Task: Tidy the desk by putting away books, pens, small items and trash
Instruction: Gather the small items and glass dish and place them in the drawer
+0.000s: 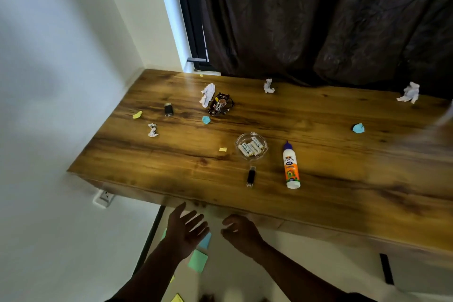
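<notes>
Both our spread left hand [186, 227] and loosely curled right hand [241, 231] hang empty below the wooden desk [171, 167]; its crumpled white paper wads [207, 94], behind the glass dish [251, 146], look light, soft, easily pinched anywhere.

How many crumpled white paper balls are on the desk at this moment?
4. One beside the snack wrapper, one at the back centre near the curtain, one at the far right back, one small one at the left front. The blurred right edge may hide more.
</notes>
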`<state>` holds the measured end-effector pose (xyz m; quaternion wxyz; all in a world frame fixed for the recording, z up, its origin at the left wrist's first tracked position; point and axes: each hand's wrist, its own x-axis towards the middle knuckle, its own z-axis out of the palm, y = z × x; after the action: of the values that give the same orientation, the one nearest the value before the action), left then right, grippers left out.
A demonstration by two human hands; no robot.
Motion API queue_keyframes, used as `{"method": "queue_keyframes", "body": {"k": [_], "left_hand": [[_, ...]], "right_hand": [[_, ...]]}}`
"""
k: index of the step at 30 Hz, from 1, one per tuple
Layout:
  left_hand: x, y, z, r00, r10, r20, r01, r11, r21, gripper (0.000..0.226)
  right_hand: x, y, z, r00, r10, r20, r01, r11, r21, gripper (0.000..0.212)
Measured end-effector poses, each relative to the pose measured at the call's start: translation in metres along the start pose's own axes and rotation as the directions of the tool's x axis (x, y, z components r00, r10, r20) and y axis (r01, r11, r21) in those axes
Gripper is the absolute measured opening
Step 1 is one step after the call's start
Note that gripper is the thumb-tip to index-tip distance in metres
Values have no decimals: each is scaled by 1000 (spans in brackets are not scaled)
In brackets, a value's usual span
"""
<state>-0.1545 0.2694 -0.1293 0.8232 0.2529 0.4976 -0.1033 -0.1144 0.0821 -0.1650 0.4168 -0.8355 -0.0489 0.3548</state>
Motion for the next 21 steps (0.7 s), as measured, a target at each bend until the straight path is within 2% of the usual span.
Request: {"method": "queue_keyframes", "body": {"k": [1, 3, 5, 8, 11, 19, 21], "left_hand": [[4, 4, -1, 1000, 2, -12, -3, 999, -41, 67], [14, 14, -3, 1000, -2, -21, -1, 991, -136, 78], [19, 24, -8, 1000, 8, -24, -13, 981, -194, 84], [24, 33, -18, 1000, 24, -5, -25, 973, -228, 84], [32, 44, -25, 999, 11, 38, -3, 975, -222, 90], [68, 40, -40, 991, -75, 115, 100, 968, -229, 102], [73, 34, -44, 984, -94, 155, 129, 963, -235, 104]], "right_hand": [[4, 1, 2, 993, 117, 32, -121, 976, 179, 36], [7, -1, 7, 946, 300, 124, -321, 808, 495, 42], [16, -3, 17, 903, 399, 162, -396, 622, 676, 43], [29, -8, 39, 859, 482, 174, -364, 336, 869, 35], [38, -22, 54, 861, 480, 170, -252, 111, 961, 6], [57, -18, 74, 828, 554, 87, -89, -23, 996, 34], [61, -10, 80, 848, 523, 85, -59, -67, 996, 34]]}}
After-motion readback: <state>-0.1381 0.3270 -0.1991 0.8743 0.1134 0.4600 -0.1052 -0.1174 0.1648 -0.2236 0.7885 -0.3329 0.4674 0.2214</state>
